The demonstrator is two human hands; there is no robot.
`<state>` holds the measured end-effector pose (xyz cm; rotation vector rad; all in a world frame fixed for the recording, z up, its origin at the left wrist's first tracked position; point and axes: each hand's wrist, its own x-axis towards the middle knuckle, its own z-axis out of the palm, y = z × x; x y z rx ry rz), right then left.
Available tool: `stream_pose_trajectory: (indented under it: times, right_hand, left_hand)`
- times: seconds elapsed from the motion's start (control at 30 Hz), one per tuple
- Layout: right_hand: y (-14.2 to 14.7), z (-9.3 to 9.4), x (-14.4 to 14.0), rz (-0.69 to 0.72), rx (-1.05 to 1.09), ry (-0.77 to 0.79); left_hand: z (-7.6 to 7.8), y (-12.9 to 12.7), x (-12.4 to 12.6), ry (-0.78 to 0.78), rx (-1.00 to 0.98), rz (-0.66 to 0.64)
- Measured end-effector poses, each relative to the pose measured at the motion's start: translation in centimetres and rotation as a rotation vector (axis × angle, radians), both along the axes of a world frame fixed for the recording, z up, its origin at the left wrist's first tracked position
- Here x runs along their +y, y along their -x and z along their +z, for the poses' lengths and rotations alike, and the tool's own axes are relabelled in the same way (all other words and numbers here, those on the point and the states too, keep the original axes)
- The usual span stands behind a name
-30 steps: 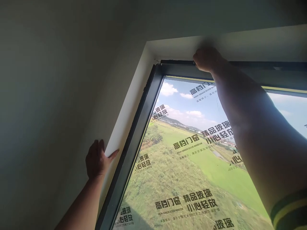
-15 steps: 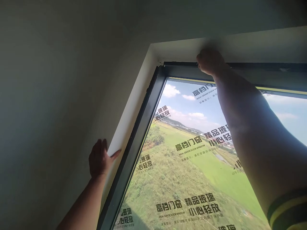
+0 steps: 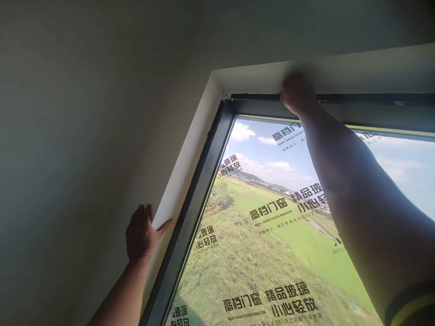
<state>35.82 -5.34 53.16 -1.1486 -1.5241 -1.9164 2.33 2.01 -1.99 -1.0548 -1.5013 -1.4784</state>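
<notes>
My left hand lies against the wall beside the window, its fingers flat on the wall face and its thumb spread round the corner onto the white side reveal. Up at the head of the window, my right hand is closed in a fist against the upper reveal, along the top of the dark window frame. A tiny tip shows at its left side, but what the fingers hold is hidden. Printed protective film covers the glass.
The grey wall fills the left side. A rough dark strip edges the frame, with small bits of debris in the upper left corner. Fields and sky show through the glass.
The whole view has tilted up a little, so window and hands sit lower in the picture. My right hand has shifted very slightly along the frame top; my left hand stays put on the wall corner.
</notes>
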Motion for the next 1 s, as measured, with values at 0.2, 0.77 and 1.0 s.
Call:
stream_pose_trajectory:
  times: [0.2, 0.77, 1.0]
  right_hand:
    - [-0.1, -0.4, -0.6, 0.016, 0.022, 0.046]
    - [0.2, -0.6, 2.1, 0.031, 0.015, -0.047]
    - [1.8, -2.1, 1.3, 0.042, -0.150, -0.090]
  left_hand:
    - [0.3, 0.1, 0.0, -0.001, 0.007, 0.014]
    - [0.3, 0.2, 0.1, 0.035, 0.009, 0.056]
    - [0.6, 0.2, -0.1, 0.091, -0.033, 0.038]
